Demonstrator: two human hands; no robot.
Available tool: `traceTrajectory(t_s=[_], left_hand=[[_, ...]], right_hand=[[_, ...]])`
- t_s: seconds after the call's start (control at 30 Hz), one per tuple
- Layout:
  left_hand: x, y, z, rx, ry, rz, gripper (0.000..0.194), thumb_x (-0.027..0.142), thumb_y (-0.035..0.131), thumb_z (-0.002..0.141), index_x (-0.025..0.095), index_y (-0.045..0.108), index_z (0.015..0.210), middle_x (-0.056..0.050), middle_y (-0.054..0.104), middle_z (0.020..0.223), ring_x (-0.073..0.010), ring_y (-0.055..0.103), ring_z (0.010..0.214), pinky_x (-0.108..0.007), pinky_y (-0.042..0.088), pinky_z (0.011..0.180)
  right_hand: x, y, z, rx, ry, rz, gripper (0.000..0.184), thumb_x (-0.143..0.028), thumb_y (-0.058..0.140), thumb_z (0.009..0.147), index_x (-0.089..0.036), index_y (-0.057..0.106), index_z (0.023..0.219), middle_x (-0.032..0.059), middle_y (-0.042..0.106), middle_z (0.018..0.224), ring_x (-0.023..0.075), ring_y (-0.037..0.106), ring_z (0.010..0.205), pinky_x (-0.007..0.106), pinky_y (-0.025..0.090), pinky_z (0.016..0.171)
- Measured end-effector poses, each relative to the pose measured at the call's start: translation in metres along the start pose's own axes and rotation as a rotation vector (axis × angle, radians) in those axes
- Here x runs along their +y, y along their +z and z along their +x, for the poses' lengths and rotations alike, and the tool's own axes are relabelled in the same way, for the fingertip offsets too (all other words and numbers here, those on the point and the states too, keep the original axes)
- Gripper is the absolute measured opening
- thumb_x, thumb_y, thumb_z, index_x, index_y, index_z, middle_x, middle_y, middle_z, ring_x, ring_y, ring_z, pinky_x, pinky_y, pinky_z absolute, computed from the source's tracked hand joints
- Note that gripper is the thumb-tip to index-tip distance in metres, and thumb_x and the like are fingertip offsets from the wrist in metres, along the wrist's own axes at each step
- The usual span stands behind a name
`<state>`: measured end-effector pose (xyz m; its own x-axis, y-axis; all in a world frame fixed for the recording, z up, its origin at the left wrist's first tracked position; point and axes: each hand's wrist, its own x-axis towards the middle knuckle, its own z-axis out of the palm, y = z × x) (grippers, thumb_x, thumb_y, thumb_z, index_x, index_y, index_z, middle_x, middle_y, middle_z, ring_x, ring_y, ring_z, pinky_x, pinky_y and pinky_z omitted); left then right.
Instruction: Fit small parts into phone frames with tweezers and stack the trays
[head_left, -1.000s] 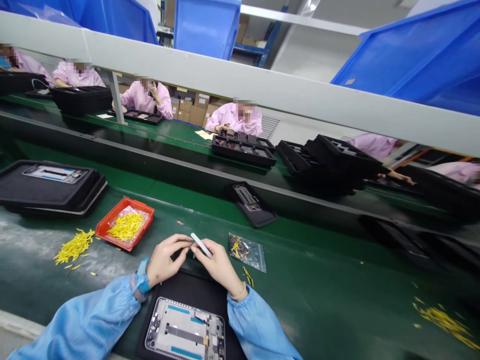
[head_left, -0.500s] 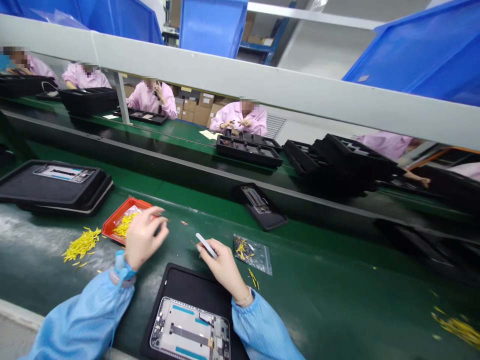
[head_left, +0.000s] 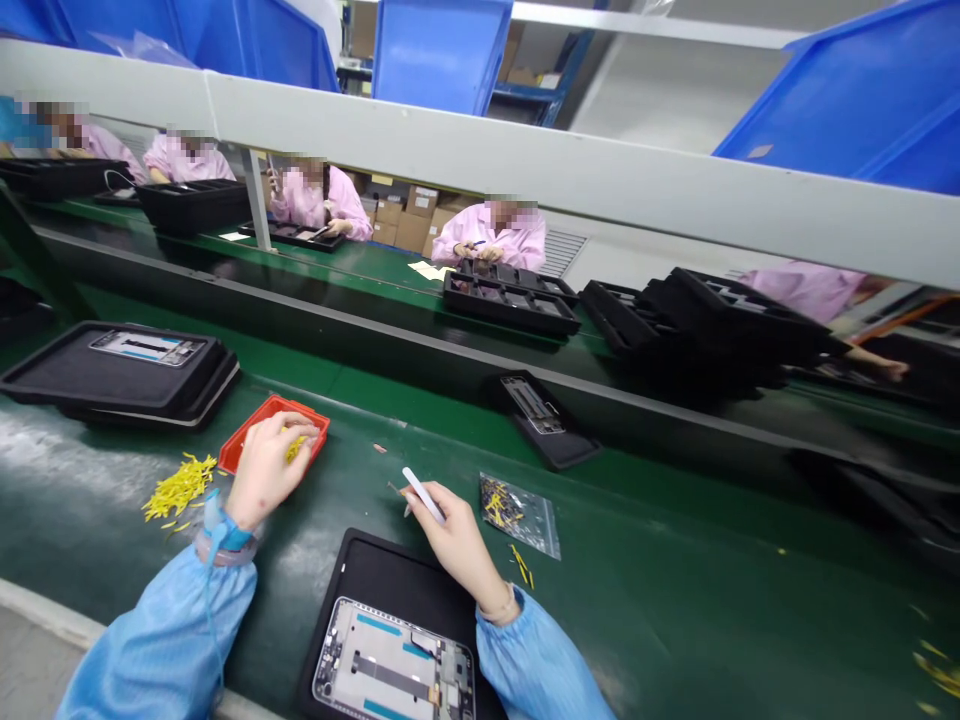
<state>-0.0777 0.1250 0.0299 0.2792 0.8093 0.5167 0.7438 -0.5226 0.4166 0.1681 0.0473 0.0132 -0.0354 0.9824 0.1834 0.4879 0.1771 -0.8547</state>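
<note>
My left hand (head_left: 268, 468) is over the red bin (head_left: 320, 412), fingers curved and apart. Small yellow strips (head_left: 295, 447) show in the bin between thumb and fingers. My right hand (head_left: 457, 535) grips a pair of tweezers (head_left: 421, 492), pointing up and left above the bench. Below the hands, an opened phone frame (head_left: 397, 655) with blue strips and a dark flat cable lies on a black foam tray (head_left: 386, 565). A heap of loose yellow strips (head_left: 180, 487) is left of the bin.
A zip bag (head_left: 517, 515) of small parts lies right of my right hand. Black trays (head_left: 112, 375) with a phone frame stand at left; another phone frame (head_left: 532, 405) rests on a tray behind. Several co-workers in pink sit across the bench, below blue bins (head_left: 439, 55).
My left hand has moved down and left, from beside the red bin to over its contents. My right hand keeps the tweezers in nearly the same place. The view has shifted slightly.
</note>
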Motion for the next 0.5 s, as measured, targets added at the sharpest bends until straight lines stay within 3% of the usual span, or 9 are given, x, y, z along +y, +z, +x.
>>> traceTrajectory(t_s=[0.07,0.13,0.23,0.33,0.5], left_hand=[[0.024,0.009,-0.005,-0.061,0.070,-0.125,0.027,0.029,0.040,0.088,0.020,0.065,0.093,-0.008,0.063,0.100,-0.0236,0.059,0.096,-0.038,0.044,0.085],[0.046,0.017,-0.012,-0.221,0.147,-0.257,0.024,0.029,0.043,0.089,0.021,0.062,0.100,-0.007,0.062,0.107,-0.0226,0.057,0.101,-0.036,0.044,0.089],[0.066,0.026,-0.021,-0.398,0.180,-0.372,0.016,0.024,0.045,0.088,0.021,0.059,0.096,-0.005,0.064,0.101,-0.0205,0.058,0.096,-0.033,0.045,0.086],[0.068,0.032,-0.025,-0.393,0.130,-0.376,0.014,0.020,0.041,0.089,0.020,0.055,0.087,-0.004,0.063,0.089,-0.0192,0.059,0.084,-0.032,0.045,0.078],[0.064,0.036,-0.026,-0.360,0.061,-0.373,0.015,0.020,0.038,0.090,0.019,0.052,0.085,-0.004,0.060,0.088,-0.0190,0.057,0.082,-0.031,0.045,0.075]], right_hand=[[-0.002,0.000,-0.001,-0.023,-0.008,0.018,0.022,-0.030,0.048,0.087,-0.019,0.067,0.082,0.0035,0.068,0.075,0.0185,0.062,0.070,0.026,0.047,0.065],[-0.005,0.000,-0.002,-0.057,-0.023,0.013,0.021,-0.028,0.048,0.087,-0.019,0.067,0.083,0.0030,0.067,0.075,0.0178,0.061,0.069,0.026,0.047,0.066],[-0.010,0.002,-0.005,-0.096,-0.042,-0.021,0.020,-0.025,0.049,0.088,-0.019,0.066,0.079,0.0024,0.065,0.072,0.0169,0.060,0.067,0.025,0.046,0.064],[-0.013,0.004,-0.008,-0.079,-0.049,-0.077,0.017,-0.024,0.049,0.088,-0.019,0.065,0.081,0.0030,0.065,0.072,0.0178,0.061,0.067,0.025,0.046,0.063],[-0.018,0.012,-0.013,0.184,-0.113,-0.193,0.015,-0.029,0.051,0.088,-0.020,0.063,0.089,0.0065,0.066,0.084,0.0209,0.065,0.078,0.028,0.050,0.071]])
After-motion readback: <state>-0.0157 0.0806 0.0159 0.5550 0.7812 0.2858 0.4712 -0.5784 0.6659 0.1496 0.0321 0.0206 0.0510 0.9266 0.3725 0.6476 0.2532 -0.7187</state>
